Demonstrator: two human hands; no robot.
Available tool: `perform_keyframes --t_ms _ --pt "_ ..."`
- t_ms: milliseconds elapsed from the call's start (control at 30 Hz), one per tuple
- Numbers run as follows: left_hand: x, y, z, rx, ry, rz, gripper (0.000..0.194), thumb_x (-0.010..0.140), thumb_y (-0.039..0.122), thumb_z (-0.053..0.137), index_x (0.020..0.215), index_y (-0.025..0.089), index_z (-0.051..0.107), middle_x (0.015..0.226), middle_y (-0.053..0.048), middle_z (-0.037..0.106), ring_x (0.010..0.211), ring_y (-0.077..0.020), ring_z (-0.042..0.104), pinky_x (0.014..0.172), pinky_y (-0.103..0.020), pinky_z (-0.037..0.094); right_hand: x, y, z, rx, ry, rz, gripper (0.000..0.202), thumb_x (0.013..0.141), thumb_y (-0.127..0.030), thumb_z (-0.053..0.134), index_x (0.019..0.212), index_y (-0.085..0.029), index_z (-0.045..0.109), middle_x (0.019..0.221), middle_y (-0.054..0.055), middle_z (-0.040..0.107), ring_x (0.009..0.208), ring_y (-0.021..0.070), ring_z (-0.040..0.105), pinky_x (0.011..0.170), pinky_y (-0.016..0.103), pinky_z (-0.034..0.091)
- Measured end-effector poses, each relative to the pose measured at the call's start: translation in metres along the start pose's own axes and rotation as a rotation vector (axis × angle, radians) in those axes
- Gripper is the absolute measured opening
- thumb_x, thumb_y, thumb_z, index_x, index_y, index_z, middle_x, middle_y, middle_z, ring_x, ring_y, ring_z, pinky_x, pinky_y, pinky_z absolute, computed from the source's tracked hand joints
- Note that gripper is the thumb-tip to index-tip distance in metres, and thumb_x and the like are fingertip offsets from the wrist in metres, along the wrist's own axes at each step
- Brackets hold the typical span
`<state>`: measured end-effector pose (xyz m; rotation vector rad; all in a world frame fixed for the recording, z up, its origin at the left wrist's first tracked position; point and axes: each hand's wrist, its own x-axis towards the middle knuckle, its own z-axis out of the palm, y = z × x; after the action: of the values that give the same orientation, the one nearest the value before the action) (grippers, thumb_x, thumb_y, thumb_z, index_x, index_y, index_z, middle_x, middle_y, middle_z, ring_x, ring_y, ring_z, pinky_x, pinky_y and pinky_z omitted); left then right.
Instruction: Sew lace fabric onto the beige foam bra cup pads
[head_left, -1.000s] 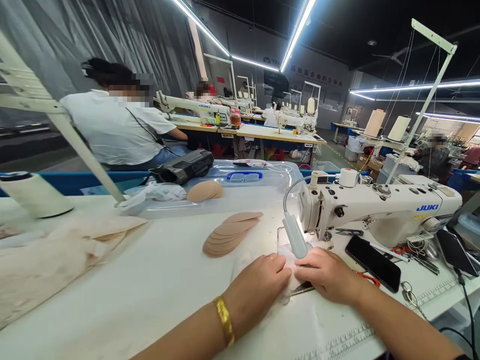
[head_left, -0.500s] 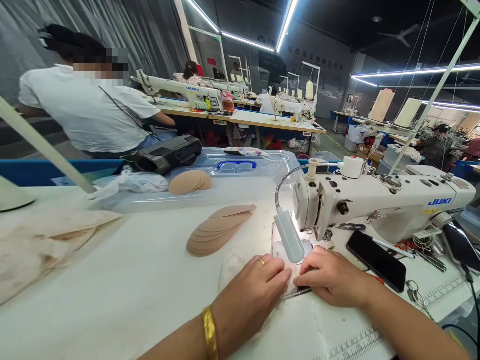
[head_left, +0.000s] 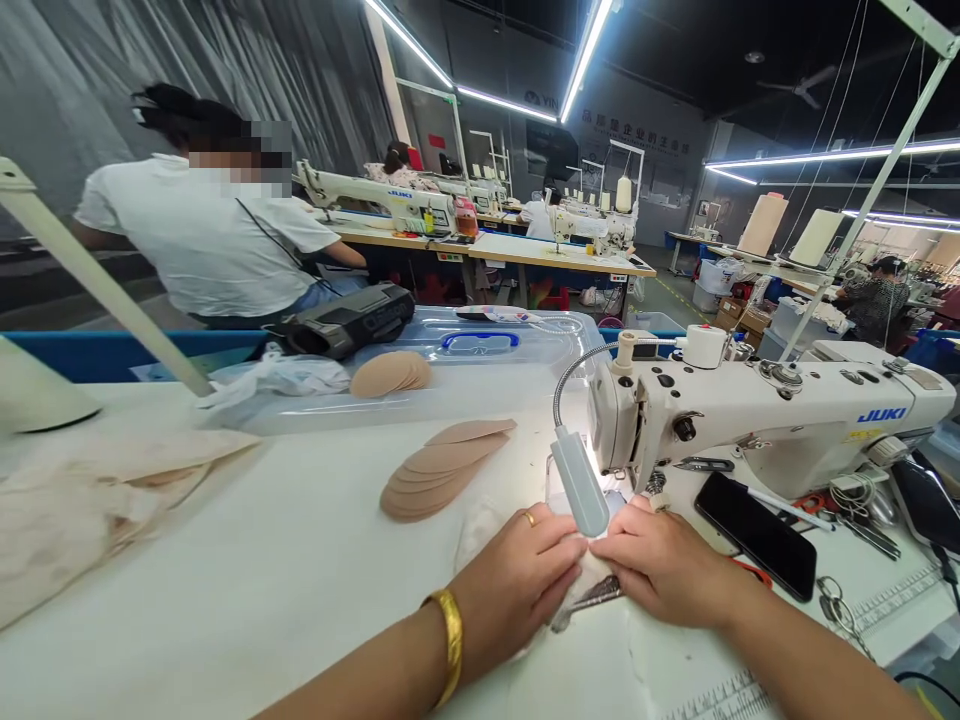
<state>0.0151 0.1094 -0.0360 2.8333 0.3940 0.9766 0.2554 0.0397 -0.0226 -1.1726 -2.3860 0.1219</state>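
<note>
On the desk [head_left: 300, 560], before the sewing machine [head_left: 780, 410], left hand [head_left: 525, 560] and right hand [head_left: 664, 560] press fabric [head_left: 592, 572], right fingers straighter than earlier; pinching cannot be determined.

Stacked pieces [head_left: 444, 468] lie left of the machine [head_left: 731, 400], beyond the left hand [head_left: 517, 568].

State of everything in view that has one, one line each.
Left hand: fingers bent, on pale fabric
Right hand: fingers bent, at the fabric
JUKI sewing machine: running or stopped, can't tell
Gooseneck lamp: lit
Black smartphone: lying flat, screen dark
Nearer tan ovals: fanned, overlapping
Ceiling tube lights: lit
</note>
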Motion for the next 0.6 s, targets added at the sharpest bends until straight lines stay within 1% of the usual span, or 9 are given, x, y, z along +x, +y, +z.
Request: perform_keyframes --t_ms 67,167,267,333,400,533,600 --pt "0.003 -0.007 0.002 -0.013 0.019 0.041 0.026 0.104 0.011 0.043 0.097 0.021 0.066 0.088 -0.007 0.068 0.078 -0.0238 0.056 0.072 -0.037 0.047 0.0 0.001 0.002 -0.027 -0.003 0.024 0.028 0.096 -0.007 0.053 0.11 -0.022 0.072 0.09 0.004 0.061 0.077 0.0202 0.049 0.065 0.03 0.038" --pt "0.007 -0.018 0.007 -0.036 0.009 0.056 0.025 0.104 0.014 0.045 0.094 0.021 0.067 0.096 -0.009 0.073 0.086 -0.0255 0.063 0.078 -0.039 0.05 0.001 0.002 0.004 -0.046 -0.017 0.054 0.027 0.094 -0.007 0.054 0.107 -0.022 0.071 0.092 0.004 0.061 0.082 0.0209 0.051 0.066 0.03 0.038" --pt "0.011 -0.025 0.009 -0.049 0.016 0.075 0.024 0.104 0.015 0.046 0.099 0.022 0.069 0.098 -0.009 0.074 0.088 -0.0261 0.065 0.079 -0.04 0.052 0.001 0.003 0.004 -0.076 -0.02 0.077 0.024 0.095 -0.007 0.054 0.105 -0.023 0.069 0.093 0.004 0.06 0.08 0.0202 0.05 0.066 0.029 0.036" --pt "0.015 -0.026 0.007 -0.07 0.038 0.103 0.025 0.104 0.015 0.046 0.104 0.022 0.07 0.099 -0.009 0.076 0.086 -0.0259 0.066 0.077 -0.039 0.052 0.002 0.004 0.005 -0.104 -0.015 0.087 0.02 0.096 -0.008 0.053 0.1 -0.022 0.066 0.091 0.004 0.059 0.076 0.0193 0.048 0.065 0.03 0.034" --pt "0.02 -0.025 0.004 -0.092 0.033 0.107 0.025 0.104 0.015 0.046 0.107 0.023 0.069 0.102 -0.008 0.077 0.09 -0.0266 0.067 0.08 -0.04 0.053 0.002 0.004 0.005 -0.129 -0.009 0.093 0.017 0.096 -0.009 0.051 0.094 -0.022 0.063 0.088 0.003 0.057 0.073 0.0186 0.047 0.065 0.03 0.033" --pt "0.024 -0.023 -0.003 -0.117 -0.041 0.057 0.025 0.103 0.013 0.047 0.108 0.023 0.069 0.109 -0.008 0.078 0.099 -0.0269 0.07 0.091 -0.04 0.052 0.002 0.003 0.005 -0.152 0.011 0.102 0.016 0.097 -0.011 0.049 0.09 -0.023 0.058 0.086 0.003 0.057 0.073 0.0188 0.047 0.067 0.031 0.033" --pt "0.023 -0.023 -0.004 -0.123 -0.072 0.033 0.024 0.103 0.013 0.048 0.108 0.023 0.07 0.112 -0.008 0.078 0.099 -0.0268 0.07 0.091 -0.041 0.051 0.002 0.002 0.004 -0.153 0.012 0.102 0.016 0.097 -0.011 0.048 0.091 -0.023 0.058 0.086 0.002 0.057 0.072 0.0184 0.046 0.066 0.03 0.033"
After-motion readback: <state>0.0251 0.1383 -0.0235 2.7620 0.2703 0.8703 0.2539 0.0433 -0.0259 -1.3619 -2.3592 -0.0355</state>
